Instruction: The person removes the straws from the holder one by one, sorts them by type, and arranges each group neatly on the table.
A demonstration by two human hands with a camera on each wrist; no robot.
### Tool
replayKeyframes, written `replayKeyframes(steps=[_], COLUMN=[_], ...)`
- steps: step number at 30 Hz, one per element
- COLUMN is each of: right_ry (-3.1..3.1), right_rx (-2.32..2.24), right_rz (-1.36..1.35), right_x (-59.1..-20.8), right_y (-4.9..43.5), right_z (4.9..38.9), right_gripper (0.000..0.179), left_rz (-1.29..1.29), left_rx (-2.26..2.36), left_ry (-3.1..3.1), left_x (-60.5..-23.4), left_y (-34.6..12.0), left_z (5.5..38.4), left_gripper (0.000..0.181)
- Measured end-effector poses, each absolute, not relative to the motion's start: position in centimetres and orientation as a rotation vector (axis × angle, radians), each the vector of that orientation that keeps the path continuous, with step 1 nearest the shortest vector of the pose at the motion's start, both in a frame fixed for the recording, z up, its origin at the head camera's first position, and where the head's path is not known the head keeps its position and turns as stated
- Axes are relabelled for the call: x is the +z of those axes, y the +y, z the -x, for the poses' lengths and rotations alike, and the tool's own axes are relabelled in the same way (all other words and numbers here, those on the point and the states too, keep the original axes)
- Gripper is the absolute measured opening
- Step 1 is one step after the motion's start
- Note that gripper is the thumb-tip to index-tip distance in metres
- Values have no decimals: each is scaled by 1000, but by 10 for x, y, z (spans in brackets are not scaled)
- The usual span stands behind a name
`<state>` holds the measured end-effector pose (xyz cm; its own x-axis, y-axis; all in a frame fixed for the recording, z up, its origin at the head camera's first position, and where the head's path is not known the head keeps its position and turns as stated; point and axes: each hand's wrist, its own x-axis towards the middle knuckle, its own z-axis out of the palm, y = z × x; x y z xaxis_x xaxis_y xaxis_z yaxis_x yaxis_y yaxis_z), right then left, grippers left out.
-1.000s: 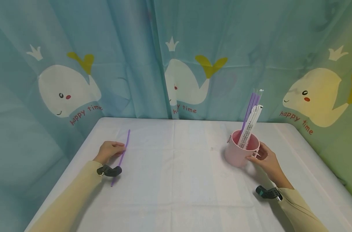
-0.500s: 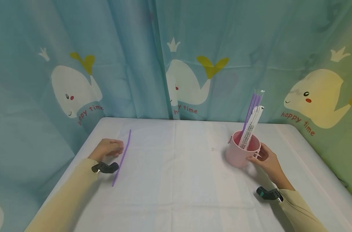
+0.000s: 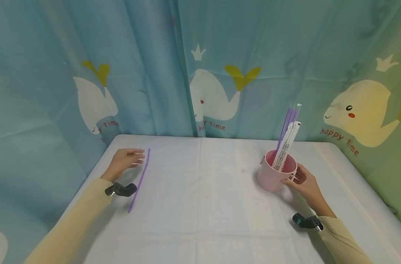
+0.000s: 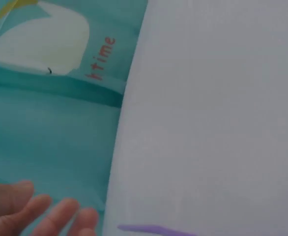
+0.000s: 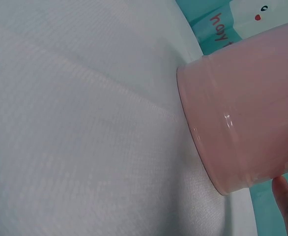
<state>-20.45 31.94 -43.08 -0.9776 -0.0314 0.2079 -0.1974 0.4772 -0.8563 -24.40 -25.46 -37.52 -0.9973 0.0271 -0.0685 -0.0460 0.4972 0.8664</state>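
Note:
A single purple straw (image 3: 141,180) lies lengthwise on the left part of the table. Just left of its upper end is my left hand (image 3: 126,161), fingers extended and apart from it; the left wrist view shows the loose fingers (image 4: 60,216) and one end of the straw (image 4: 154,228). On the right, my right hand (image 3: 305,185) grips a pink bucket (image 3: 269,178) at the side where its handle joins. White paper-wrapped straws (image 3: 286,146) and purple straws (image 3: 287,123) in a clear sleeve lean inside the bucket. The right wrist view shows the bucket wall (image 5: 247,113) and some fingertips.
A white cloth covers the table (image 3: 200,205). Behind and at both sides hangs a blue-green curtain (image 3: 147,73) printed with whales, close to the table's edges. Dark camera bands (image 3: 121,189) sit on both wrists.
My left hand has let go of the purple straw, drawn off to its left and then moved farther up the table with fingers straightening. The right hand stays at the bucket.

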Motion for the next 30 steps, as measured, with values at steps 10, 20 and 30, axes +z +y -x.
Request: replayKeyframes(steps=[10, 20, 30], right_ry=[-2553, -2537, -2553], right_rx=[1527, 1527, 1514], right_rz=[-196, -208, -207], right_x=[-432, -434, -432], right_y=[320, 321, 320], right_z=[205, 206, 205], right_gripper=[74, 73, 74], left_rz=[-231, -443, -516], left_rx=[1453, 1367, 1405], left_ry=[2870, 3050, 3010], left_x=[-364, -356, -345], left_y=[-228, -198, -167], left_z=[245, 247, 260], left_gripper=[34, 32, 30])
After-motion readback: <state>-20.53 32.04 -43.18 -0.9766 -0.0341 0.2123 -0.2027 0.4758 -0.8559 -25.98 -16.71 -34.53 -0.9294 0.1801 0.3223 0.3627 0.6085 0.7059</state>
